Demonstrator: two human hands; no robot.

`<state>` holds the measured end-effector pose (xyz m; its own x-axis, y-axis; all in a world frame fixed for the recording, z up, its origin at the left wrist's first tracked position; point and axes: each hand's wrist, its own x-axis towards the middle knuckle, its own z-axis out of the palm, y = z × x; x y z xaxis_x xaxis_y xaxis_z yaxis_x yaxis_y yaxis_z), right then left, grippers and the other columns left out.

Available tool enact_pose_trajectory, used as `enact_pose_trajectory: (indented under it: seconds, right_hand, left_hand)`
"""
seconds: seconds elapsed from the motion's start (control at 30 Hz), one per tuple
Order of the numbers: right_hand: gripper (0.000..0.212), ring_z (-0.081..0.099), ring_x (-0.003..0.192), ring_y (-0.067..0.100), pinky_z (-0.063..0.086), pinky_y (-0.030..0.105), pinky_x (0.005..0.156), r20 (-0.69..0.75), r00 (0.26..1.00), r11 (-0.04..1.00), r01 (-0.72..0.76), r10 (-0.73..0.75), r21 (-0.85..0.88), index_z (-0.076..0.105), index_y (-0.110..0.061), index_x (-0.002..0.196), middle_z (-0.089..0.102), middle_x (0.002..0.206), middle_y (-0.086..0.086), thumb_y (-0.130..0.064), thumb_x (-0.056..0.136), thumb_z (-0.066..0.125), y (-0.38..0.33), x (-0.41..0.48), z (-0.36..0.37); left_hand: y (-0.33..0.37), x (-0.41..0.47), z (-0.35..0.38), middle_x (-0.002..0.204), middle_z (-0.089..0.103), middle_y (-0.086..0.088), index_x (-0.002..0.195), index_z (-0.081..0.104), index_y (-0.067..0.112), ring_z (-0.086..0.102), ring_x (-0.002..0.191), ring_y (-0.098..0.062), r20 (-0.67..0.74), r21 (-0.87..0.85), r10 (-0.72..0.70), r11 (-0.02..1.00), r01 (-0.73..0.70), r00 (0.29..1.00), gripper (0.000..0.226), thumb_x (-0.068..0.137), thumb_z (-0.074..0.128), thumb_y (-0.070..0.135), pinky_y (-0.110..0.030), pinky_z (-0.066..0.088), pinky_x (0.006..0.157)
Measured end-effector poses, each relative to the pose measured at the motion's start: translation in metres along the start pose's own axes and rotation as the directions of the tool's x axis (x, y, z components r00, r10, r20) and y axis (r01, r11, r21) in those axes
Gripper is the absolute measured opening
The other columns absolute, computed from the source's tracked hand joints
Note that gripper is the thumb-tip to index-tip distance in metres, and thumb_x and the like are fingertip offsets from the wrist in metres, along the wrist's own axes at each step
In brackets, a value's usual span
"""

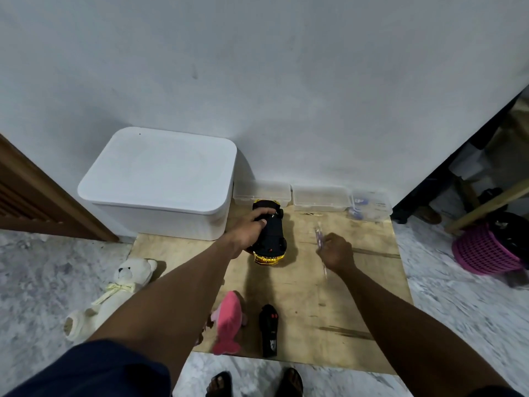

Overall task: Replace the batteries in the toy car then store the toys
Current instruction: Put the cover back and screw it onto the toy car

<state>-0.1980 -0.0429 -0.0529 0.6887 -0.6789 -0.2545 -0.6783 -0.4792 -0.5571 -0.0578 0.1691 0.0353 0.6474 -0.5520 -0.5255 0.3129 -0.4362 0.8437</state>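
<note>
The toy car (pixel 270 239) lies on a plywood board (pixel 343 310) on the marble floor (pixel 43 267), lengthwise towards the wall, its black side up and gold trim showing at both ends. The left hand (pixel 252 227) reaches down onto it – its fingers (pixel 259 214) are curled over the far half of the car and grip it from the left side. Just to the right of the car, apart from it, the right hand (pixel 337 253) holds a slim screwdriver (pixel 319 234) with a clear pinkish handle; its fingers (pixel 327 244) are closed round the tool, which sticks out above and below the fist and is blurred.

A white lidded storage box (pixel 160 179) stands against the wall, left of the car, its lid on. Three small clear containers (pixel 320 197) sit in a row along the wall behind the car. On the near edge of the board lie a pink plush fish (pixel 229 322) and, beside it, a black remote control (pixel 269 329). A cream teddy bear (pixel 120 287) lies on the floor, left of the board. A pink basket (pixel 481 250) stands far right – the person's sandalled feet (pixel 292 382) show at the bottom edge.
</note>
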Motion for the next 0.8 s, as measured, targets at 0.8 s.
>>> enact_pose_trajectory:
  seconds: [0.8]
  right_hand:
    - [0.075, 0.073, 0.087, 0.028, 0.063, 0.041, 0.071, -0.213, 0.938, 0.601, 0.339, -0.273, 0.723, 0.037, -0.035, 0.148, 0.070, 0.097, 0.017, 0.007, 0.091, 0.061, -0.149, -0.013, -0.041]
  left_hand:
    - [0.013, -0.018, -0.004, 0.120, 0.064, -0.006, 0.119, 0.062, 0.037, 0.065, 0.093, -0.020, 0.015, 0.007, -0.010, 1.000, 0.010, 1.000, 0.039, 0.103, 0.034, 0.014, -0.033, 0.056, 0.065]
